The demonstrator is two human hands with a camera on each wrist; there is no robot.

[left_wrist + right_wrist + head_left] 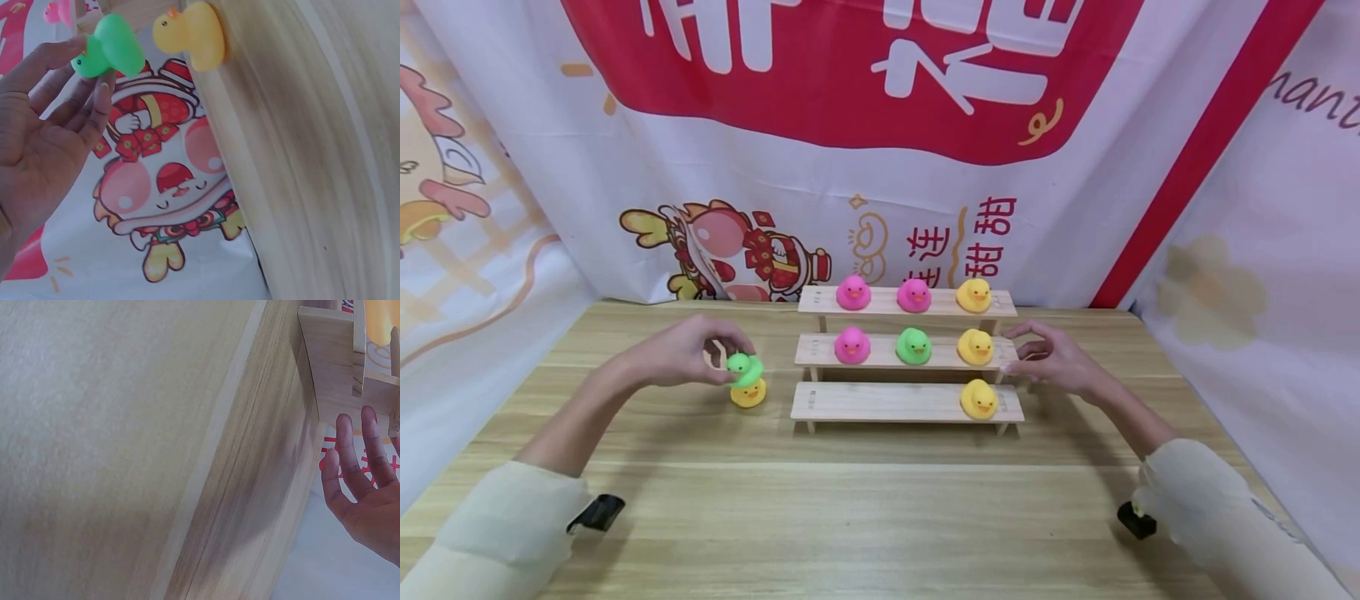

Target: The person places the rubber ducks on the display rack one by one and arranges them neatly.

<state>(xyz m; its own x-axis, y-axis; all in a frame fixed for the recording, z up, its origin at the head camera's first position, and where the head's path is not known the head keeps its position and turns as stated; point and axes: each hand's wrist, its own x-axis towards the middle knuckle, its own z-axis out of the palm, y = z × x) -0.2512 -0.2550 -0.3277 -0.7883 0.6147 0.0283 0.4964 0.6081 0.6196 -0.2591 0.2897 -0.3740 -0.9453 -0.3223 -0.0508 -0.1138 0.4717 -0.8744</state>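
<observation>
My left hand pinches a green rubber duck between thumb and fingers. Just under it in the head view is a yellow rubber duck on the table. In the left wrist view the green duck is tilted at the fingertips, beside the yellow duck. At the right end of a three-tier wooden rack, my right hand holds the end of the middle tier, thumb at the front edge and index finger at the back. The other fingers stretch out loosely in the right wrist view.
Two pink ducks and a yellow duck sit on the top tier. The middle tier carries pink, green and yellow ducks. A yellow duck stands at the bottom tier's right end. A printed cloth hangs behind the table.
</observation>
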